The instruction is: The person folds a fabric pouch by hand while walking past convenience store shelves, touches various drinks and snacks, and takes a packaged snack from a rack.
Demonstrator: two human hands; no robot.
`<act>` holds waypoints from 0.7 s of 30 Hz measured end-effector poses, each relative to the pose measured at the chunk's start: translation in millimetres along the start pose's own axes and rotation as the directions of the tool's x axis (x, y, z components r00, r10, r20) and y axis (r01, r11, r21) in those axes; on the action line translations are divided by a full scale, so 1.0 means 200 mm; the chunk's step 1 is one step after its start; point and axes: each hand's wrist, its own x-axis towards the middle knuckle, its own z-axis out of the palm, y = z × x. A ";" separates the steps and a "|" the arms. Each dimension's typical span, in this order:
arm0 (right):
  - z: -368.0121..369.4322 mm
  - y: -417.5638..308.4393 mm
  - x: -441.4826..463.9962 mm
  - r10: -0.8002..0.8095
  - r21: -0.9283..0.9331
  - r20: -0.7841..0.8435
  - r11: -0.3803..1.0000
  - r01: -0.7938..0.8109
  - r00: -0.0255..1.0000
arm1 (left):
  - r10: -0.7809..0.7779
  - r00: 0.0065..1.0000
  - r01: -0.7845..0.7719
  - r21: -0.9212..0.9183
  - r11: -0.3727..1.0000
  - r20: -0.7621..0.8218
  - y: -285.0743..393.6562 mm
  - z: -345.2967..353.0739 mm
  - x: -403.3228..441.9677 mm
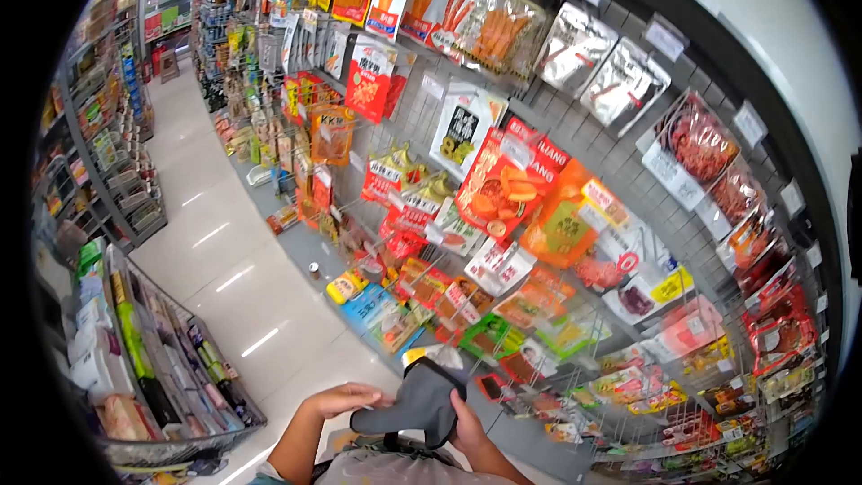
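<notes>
A dark grey cloth item (415, 402) with black edging is held between my two hands, low in the view in front of my body. My left hand (346, 399) is at its left end, fingers pressed together on its edge. On the right side, my right hand (467, 422) grips the black edge, with the thumb showing on top. Just beyond the cloth lie a yellow-and-white package (433, 357) and a blue packet (382, 313) near the foot of the rack.
A wall rack of hanging snack packets, among them a red one (507, 181), curves along the right. A wire basket of goods (242, 422) stands at the lower left. Another shelf unit (112, 135) borders the tiled aisle (206, 233).
</notes>
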 end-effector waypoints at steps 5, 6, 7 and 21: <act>-0.12 0.17 -0.23 0.025 0.279 0.117 0.959 -0.057 0.993 | -0.172 0.979 0.177 0.039 0.983 -0.106 -0.21 0.20 -0.10; -0.16 0.22 -0.28 0.028 0.310 0.128 0.948 -0.067 0.991 | -0.211 0.971 0.217 0.042 0.975 -0.114 -0.28 0.27 -0.13; -0.21 0.29 -0.32 0.020 0.346 0.140 0.936 -0.067 0.990 | -0.289 0.953 0.286 -0.040 0.957 -0.094 -0.33 0.35 -0.14; -0.51 0.63 -0.78 -0.126 0.403 0.044 0.910 0.098 0.991 | 0.083 0.899 -0.237 -0.318 0.918 -0.431 -0.43 0.73 -0.28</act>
